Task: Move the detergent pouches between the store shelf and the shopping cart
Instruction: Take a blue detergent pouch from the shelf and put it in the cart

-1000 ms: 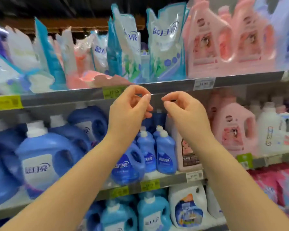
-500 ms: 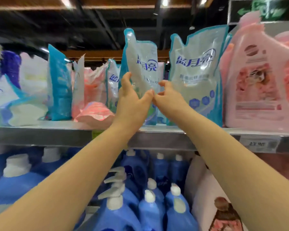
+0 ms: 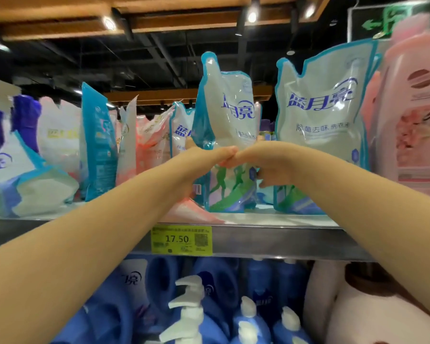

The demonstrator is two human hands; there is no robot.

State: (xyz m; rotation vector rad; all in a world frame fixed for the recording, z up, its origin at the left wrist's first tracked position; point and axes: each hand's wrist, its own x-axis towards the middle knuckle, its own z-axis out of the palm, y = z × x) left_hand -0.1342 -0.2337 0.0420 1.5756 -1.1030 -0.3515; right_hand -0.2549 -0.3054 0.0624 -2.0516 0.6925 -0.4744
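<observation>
Left hand (image 3: 205, 158) and right hand (image 3: 267, 166) grip the middle pouch (image 3: 231, 108), which stands on the shelf (image 3: 283, 240); lift and cart run judged undone, cart unseen.

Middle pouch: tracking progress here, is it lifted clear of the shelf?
No, the middle pouch stands on the shelf, with the left hand and right hand gripping it.

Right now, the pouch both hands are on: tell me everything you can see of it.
The detergent pouch is glossy soft plastic, whitish with teal edges, blue brand lettering up top and green running figures near the base. Its top narrows to a rounded corner. It stands upright, angled slightly, with its base apparently on the metal shelf, left of a matching pouch. The left hand and right hand grip its middle, fingertips meeting in front.
</observation>
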